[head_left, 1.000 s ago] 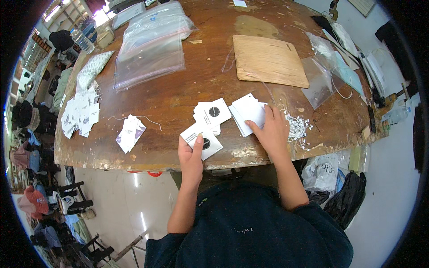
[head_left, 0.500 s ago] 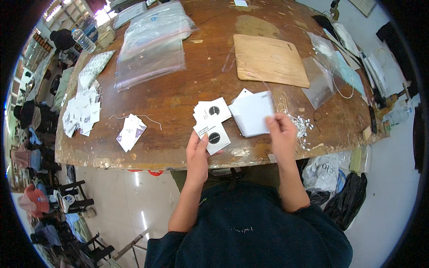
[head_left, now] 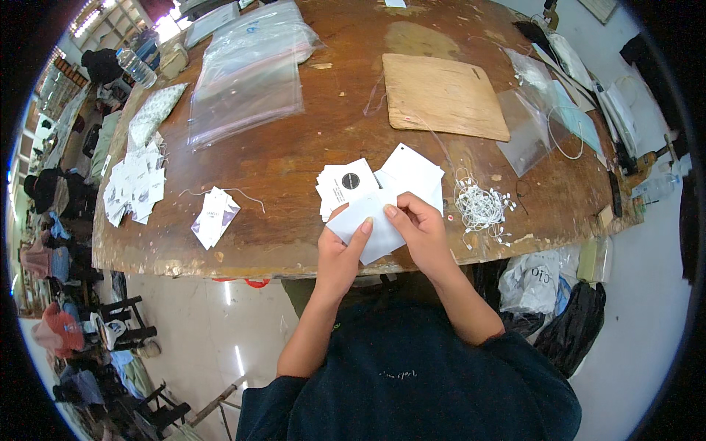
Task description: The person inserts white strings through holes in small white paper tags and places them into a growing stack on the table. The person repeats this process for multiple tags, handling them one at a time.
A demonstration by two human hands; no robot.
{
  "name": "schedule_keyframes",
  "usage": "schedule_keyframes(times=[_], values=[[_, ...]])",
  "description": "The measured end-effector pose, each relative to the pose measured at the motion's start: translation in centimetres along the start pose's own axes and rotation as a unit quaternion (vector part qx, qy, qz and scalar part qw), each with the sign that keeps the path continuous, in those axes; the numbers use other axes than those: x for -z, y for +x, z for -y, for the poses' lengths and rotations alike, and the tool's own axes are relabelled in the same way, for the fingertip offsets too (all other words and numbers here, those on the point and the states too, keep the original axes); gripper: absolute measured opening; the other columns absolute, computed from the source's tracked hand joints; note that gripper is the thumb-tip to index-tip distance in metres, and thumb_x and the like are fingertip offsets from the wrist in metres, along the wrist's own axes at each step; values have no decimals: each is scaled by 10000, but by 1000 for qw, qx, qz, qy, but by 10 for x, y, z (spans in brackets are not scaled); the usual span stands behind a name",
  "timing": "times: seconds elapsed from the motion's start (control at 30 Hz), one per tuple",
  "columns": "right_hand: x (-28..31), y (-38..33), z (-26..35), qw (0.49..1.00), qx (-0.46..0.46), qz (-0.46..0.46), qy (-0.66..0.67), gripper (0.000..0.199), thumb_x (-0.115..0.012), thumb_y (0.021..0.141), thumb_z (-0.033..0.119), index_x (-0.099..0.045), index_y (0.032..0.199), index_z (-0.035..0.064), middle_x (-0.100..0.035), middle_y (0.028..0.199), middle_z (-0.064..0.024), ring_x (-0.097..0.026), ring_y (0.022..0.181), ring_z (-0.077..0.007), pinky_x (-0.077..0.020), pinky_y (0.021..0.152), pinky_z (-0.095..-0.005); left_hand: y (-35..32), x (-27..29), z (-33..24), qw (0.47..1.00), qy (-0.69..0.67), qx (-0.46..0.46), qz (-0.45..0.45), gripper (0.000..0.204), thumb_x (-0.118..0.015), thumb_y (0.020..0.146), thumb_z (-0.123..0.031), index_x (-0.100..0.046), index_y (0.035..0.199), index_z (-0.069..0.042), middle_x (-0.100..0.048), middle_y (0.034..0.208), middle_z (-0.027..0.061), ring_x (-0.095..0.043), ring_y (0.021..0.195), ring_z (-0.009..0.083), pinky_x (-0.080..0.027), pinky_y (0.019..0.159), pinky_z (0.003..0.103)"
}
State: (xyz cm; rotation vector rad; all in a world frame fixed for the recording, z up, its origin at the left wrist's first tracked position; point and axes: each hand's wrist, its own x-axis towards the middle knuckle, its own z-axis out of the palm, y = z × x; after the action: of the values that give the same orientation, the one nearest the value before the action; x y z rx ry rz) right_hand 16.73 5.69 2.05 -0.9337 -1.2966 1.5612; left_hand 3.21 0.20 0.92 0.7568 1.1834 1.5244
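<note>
A white square card [head_left: 365,214] is held between my two hands over the near edge of the table, its plain face up. My left hand [head_left: 341,246] grips its left side with the thumb on top. At its right corner my right hand [head_left: 420,227] pinches it; whether another card lies beneath it is hidden. Just beyond are a stack of white tags with a black round print [head_left: 346,184] and, to its right, a stack of plain white cards [head_left: 417,176]. A tangle of white tag strings [head_left: 482,202] lies right of my right hand.
Clear plastic bags [head_left: 250,81] and a wooden board [head_left: 441,95] lie farther back. At left are a heap of white tags [head_left: 134,184], a few purple-and-white tags [head_left: 215,218] and a bottle [head_left: 136,67]. Bags [head_left: 533,283] stand below the table's right edge.
My right hand has moved left from the plain card stack to my left hand. A plain white card now covers the printed tag that my left hand held.
</note>
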Motion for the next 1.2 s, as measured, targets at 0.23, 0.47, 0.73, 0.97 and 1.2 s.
schedule_keyframes(times=[0.23, 0.47, 0.73, 0.97, 1.2], values=[[-3, -4, 3, 999, -39, 16, 1, 138, -613, 956, 145, -625, 896, 22, -585, 810, 37, -494, 753, -21, -414, 675, -199, 1, 0, 1, 998, 58, -29, -5, 358, -671, 918, -121, -540, 1214, 35, -633, 1085, 91, -592, 961, 118, -491, 818, 269], [-3, -2, -1, 999, -39, 10, -16, 152, -599, 961, 150, -623, 888, 18, -574, 795, 45, -480, 740, -14, -400, 659, -194, -1, -2, -1, 997, 63, -25, -23, 362, -691, 900, -99, -545, 1202, 37, -635, 1081, 91, -596, 960, 121, -492, 821, 272], [11, 0, -4, 997, 16, -11, -76, 177, -615, 946, 170, -654, 967, -1, -634, 807, -9, -542, 709, -47, -433, 616, -214, -1, -3, 2, 998, 42, -33, -18, 398, -697, 897, -101, -521, 1223, 46, -633, 1080, 100, -595, 972, 126, -492, 828, 274], [118, 49, 17, 734, 147, -158, -644, 216, -645, 848, 129, -657, 1016, -7, -677, 915, -188, -631, 828, -361, -502, 729, -443, -3, 0, 1, 998, 49, -32, -24, 404, -696, 898, -103, -516, 1226, 49, -635, 1085, 111, -604, 970, 137, -497, 826, 281], [153, 73, 14, 755, 171, -113, -622, 152, -553, 844, 11, -640, 966, -14, -657, 947, -196, -638, 870, -340, -520, 770, -391, -4, -1, 3, 996, 82, -26, -16, 394, -703, 889, -106, -531, 1207, 48, -644, 1078, 118, -614, 960, 144, -505, 816, 290]])
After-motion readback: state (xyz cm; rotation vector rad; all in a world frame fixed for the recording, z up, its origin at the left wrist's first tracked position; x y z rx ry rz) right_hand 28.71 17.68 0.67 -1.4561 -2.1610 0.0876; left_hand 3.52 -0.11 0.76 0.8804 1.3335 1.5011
